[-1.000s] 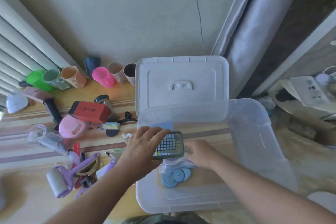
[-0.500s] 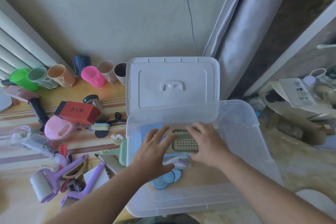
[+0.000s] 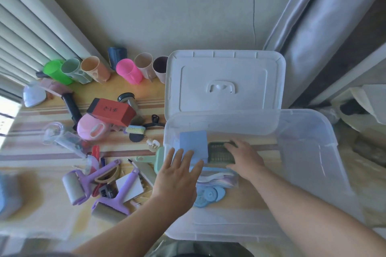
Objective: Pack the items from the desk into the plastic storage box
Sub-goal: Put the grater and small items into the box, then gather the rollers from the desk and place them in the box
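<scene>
My right hand [image 3: 245, 159] is down inside the clear plastic storage box [image 3: 309, 152], fingers curled over the right edge of the dark green grid tray [image 3: 219, 152] and holding it against the box floor, toward the far left part of the box. My left hand [image 3: 177, 177] hovers above the box's left wall with its fingers straight and spread, gripping nothing. Just left of the tray lies a light blue square pad [image 3: 193, 144], and nearer to me sit a bag of pale folded sheets [image 3: 217, 179] and a few blue discs [image 3: 208, 193]. The white lid [image 3: 224, 83] stands propped behind the box on the far side. On the desk [image 3: 41, 152] to the left more waits — a row of 7 cups, the pink cup [image 3: 128, 71] among them, a red block [image 3: 111, 110], a pink bottle [image 3: 92, 129] and 2 purple lint rollers, the nearer-left lint roller [image 3: 77, 185] lying on its side.
</scene>
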The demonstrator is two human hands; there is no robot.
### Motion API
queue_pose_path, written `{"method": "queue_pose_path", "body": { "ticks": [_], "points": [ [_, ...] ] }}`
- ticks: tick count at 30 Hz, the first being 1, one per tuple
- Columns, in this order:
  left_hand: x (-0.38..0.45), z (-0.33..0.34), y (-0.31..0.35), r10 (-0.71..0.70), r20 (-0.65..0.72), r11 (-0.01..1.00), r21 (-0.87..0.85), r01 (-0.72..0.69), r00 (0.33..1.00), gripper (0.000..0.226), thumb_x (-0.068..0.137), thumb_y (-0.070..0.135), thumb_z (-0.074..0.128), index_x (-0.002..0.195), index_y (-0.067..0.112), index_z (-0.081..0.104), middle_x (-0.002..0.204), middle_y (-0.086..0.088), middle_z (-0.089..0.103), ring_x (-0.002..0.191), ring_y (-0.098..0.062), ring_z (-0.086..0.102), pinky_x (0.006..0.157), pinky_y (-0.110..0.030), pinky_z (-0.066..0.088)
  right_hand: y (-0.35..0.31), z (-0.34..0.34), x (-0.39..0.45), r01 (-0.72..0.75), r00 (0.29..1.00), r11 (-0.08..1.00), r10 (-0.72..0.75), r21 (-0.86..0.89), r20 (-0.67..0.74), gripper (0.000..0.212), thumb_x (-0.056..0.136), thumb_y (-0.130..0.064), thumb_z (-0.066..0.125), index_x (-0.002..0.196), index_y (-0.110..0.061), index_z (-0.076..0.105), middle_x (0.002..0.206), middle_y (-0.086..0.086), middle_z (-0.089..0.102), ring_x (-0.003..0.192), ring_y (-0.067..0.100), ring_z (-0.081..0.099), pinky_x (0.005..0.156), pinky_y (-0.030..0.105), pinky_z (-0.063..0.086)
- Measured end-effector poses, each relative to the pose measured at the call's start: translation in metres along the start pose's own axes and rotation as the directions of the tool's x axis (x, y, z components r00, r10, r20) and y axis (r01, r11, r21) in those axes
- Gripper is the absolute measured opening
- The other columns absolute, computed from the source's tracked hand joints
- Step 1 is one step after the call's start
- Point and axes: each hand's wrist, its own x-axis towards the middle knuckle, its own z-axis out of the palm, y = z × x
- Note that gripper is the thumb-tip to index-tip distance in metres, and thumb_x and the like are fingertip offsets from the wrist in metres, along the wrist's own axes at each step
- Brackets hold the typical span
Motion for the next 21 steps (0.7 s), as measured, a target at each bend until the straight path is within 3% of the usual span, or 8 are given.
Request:
{"method": "queue_pose_path", "body": {
  "ticks": [3,6,9,11,14,16,19,21],
  "points": [
    [0.002,-0.006,-0.004,-0.006,-0.003,0.999,-0.038,0.006,1.000,0.064,0.102,0.041,0.044,0.159,0.027,0.019,0.166,-0.015,0.020,0.153,-0.039,0.009,0.123,-0.052,-0.012,0.004,-0.009,-0.008,-0.015,0.998,0.985,0.027,0.173,-0.064,0.080,0.085,-0.042,0.083,0.155,-0.031,0.046,0.163,-0.004,0.033,0.147,0.024,0.037,0.115,0.042,0.042],
    [0.004,-0.012,-0.014,0.041,-0.035,0.987,-0.157,-0.046,0.999,0.063,0.098,0.039,0.051,0.156,0.026,0.031,0.159,-0.008,0.040,0.151,-0.034,0.024,0.127,-0.047,0.007,0.000,-0.027,-0.020,0.083,0.970,0.966,-0.022,0.247,-0.243,0.069,0.081,-0.033,0.087,0.143,-0.022,0.060,0.150,0.001,0.050,0.137,0.029,0.050,0.113,0.041,0.044],
    [0.000,-0.011,-0.029,0.122,-0.229,0.907,-0.368,-0.202,0.966,0.056,0.088,0.034,0.066,0.142,0.026,0.052,0.143,-0.005,0.057,0.138,-0.033,0.044,0.117,-0.046,0.034,-0.018,-0.048,-0.034,0.224,0.888,0.952,-0.110,0.210,-0.447,0.057,0.077,-0.018,0.088,0.130,-0.016,0.069,0.129,0.004,0.060,0.118,0.031,0.060,0.103,0.035,0.044],
    [-0.006,-0.006,-0.046,0.051,-0.370,0.848,-0.475,-0.237,0.927,0.048,0.091,0.035,0.067,0.137,0.027,0.057,0.145,-0.006,0.053,0.134,-0.033,0.045,0.112,-0.045,0.037,-0.041,-0.063,-0.042,0.291,0.829,0.937,-0.147,0.192,-0.539,0.050,0.079,-0.020,0.082,0.126,-0.013,0.071,0.121,0.005,0.061,0.111,0.032,0.061,0.101,0.036,0.045],
    [-0.017,0.002,-0.086,-0.227,-0.417,0.796,-0.600,-0.079,0.880,0.043,0.093,0.040,0.063,0.135,0.030,0.057,0.144,-0.002,0.049,0.129,-0.030,0.045,0.108,-0.042,0.037,-0.088,-0.082,-0.048,0.364,0.763,0.914,-0.181,0.180,-0.621,0.050,0.080,-0.035,0.064,0.123,-0.010,0.072,0.115,0.008,0.062,0.105,0.033,0.060,0.098,0.032,0.042],
    [-0.028,0.017,-0.121,-0.380,-0.331,0.750,-0.657,0.078,0.864,0.043,0.091,0.041,0.062,0.132,0.032,0.058,0.142,0.000,0.048,0.129,-0.027,0.042,0.108,-0.041,0.036,-0.131,-0.091,-0.047,0.437,0.705,0.886,-0.230,0.156,-0.671,0.046,0.081,-0.033,0.062,0.119,-0.009,0.072,0.110,0.008,0.062,0.100,0.031,0.058,0.096,0.031,0.041],
    [-0.050,0.055,-0.181,-0.482,-0.198,0.735,-0.621,0.271,0.854,0.048,0.082,0.035,0.068,0.129,0.033,0.059,0.142,-0.004,0.046,0.130,-0.030,0.037,0.109,-0.048,0.039,-0.209,-0.087,-0.039,0.582,0.623,0.807,-0.364,0.099,-0.693,0.033,0.082,-0.022,0.068,0.111,-0.009,0.075,0.102,0.006,0.065,0.094,0.029,0.059,0.087,0.035,0.049],
    [-0.068,0.078,-0.220,-0.539,-0.064,0.712,-0.567,0.414,0.840,0.050,0.081,0.039,0.068,0.130,0.035,0.058,0.145,-0.005,0.041,0.133,-0.034,0.035,0.109,-0.052,0.040,-0.257,-0.066,-0.027,0.648,0.621,0.755,-0.450,0.098,-0.642,0.030,0.079,-0.013,0.074,0.108,-0.015,0.076,0.100,0.001,0.068,0.096,0.025,0.061,0.086,0.033,0.051]
  ]
}}
